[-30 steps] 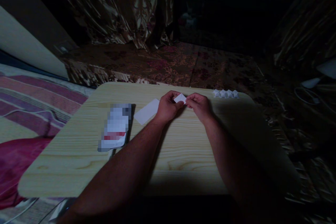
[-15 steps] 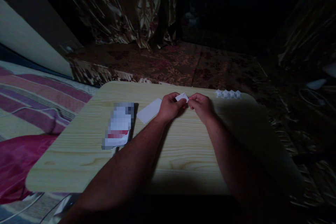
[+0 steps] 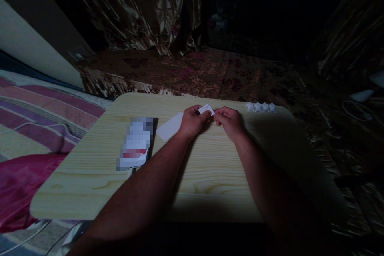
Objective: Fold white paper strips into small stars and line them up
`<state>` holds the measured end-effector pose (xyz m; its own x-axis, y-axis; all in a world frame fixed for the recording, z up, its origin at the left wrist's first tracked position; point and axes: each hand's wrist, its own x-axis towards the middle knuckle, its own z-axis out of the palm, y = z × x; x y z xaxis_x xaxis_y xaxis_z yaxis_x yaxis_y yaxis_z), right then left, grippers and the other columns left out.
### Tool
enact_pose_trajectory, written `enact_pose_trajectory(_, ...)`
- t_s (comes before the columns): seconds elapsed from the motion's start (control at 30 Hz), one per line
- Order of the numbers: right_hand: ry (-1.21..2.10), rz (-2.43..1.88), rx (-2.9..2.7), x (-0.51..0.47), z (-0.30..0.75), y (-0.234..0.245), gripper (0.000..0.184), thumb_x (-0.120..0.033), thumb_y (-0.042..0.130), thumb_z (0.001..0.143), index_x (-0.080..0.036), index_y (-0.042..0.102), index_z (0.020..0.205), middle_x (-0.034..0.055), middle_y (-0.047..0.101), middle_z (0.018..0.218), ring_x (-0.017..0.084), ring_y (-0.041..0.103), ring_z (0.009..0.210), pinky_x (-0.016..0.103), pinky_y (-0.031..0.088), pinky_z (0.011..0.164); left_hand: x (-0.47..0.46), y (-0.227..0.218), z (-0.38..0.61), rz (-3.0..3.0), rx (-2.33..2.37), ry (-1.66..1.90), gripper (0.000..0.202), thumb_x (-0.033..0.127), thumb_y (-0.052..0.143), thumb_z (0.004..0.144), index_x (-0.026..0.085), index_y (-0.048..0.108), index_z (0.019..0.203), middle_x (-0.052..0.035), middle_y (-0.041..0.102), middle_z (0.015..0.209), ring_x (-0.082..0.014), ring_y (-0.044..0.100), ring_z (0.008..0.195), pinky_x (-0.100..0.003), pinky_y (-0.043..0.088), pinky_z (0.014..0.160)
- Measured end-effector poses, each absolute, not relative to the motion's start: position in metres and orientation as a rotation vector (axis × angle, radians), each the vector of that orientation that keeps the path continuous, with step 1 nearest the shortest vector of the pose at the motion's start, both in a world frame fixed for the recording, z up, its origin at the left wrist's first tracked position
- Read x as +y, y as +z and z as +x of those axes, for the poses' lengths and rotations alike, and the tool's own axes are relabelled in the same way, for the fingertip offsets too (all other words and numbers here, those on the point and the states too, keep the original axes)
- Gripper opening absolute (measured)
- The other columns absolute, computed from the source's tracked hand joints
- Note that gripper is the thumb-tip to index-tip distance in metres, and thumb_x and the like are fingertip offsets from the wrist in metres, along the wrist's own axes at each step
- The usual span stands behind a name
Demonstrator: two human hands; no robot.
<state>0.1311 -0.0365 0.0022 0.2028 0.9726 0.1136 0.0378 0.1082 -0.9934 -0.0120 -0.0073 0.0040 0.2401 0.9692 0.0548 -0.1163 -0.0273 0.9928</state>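
Small white folded paper piece (image 3: 206, 109) pinched between both hands, held just above the far middle of the table (image 3: 210, 184). Left hand (image 3: 192, 122) closed on its left edge, thumb and forefinger tight on the paper. Right hand (image 3: 229, 122) curled, fingertips narrow and meeting the paper's right corner; whether they clamp it or only touch it is hard to tell in the dim light. The piece shows a pointed, creased corner, so it looks partly folded, with no finished shape.

Just left of the left hand: a flat white paper slip (image 3: 170, 126) lying on the wood, unfolded, and not touched by either hand. Further left, a blurred white-and-red packet (image 3: 135, 143), also flat on the table.

Right of the hands, near the far edge: a row of small white paper stars (image 3: 261, 107), about four, side by side, well apart from the hands.

Progress, as judged: the stars are done, one piece is mid-fold in hand, and at least one slip remains unstarted.

Around the table: a striped blanket (image 3: 45, 116) at left, a patterned brown cloth (image 3: 186, 72) and a curtain (image 3: 135, 4) behind. Right side too dark to read.
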Motion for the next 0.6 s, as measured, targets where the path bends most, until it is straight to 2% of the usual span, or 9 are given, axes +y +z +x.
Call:
enact_pose_trajectory(0.27, 0.989, -1.213, -1.101, -0.0367, 0.1307, 0.004, 0.01, -0.024, 0.063, 0.064, -0.018, 0.06, 0.071, -0.0038, 0.058, 0.053, 0.009, 0.048, 0.047, 0.023, 0.036, 0.049, -0.0078, 0.0038, -0.0118, 1.272, 0.908, 1.101, 0.026, 0.039, 0.072, 0.069, 0.015, 0.062, 0.074, -0.0019, 0.063, 0.06, -0.008, 0.046, 0.045, -0.021, 0.031, 0.043)
enact_pose_trajectory(0.43, 0.932, -1.255, -1.11, -0.0379, 0.1292, 0.0058, 0.007, -0.023, 0.061, 0.064, -0.018, 0.058, 0.067, -0.0044, 0.055, 0.051, 0.009, 0.045, 0.045, 0.023, 0.033, 0.047, -0.0081, 0.0045, -0.0112, 1.256, 0.92, 1.098, 0.025, 0.035, 0.074, 0.066, 0.015, 0.063, 0.075, -0.0017, 0.064, 0.062, -0.0093, 0.051, 0.048, -0.021, 0.036, 0.047)
enact_pose_trajectory(0.6, 0.963, -1.232, -1.103, -0.0374, 0.1296, 0.0067, 0.009, -0.025, 0.063, 0.064, -0.018, 0.059, 0.069, -0.0049, 0.055, 0.051, 0.009, 0.046, 0.046, 0.023, 0.036, 0.048, -0.0079, 0.0052, -0.0115, 1.225, 0.87, 1.146, 0.03, 0.028, 0.075, 0.064, 0.015, 0.062, 0.088, -0.0009, 0.065, 0.067, -0.0103, 0.055, 0.053, -0.021, 0.04, 0.05)
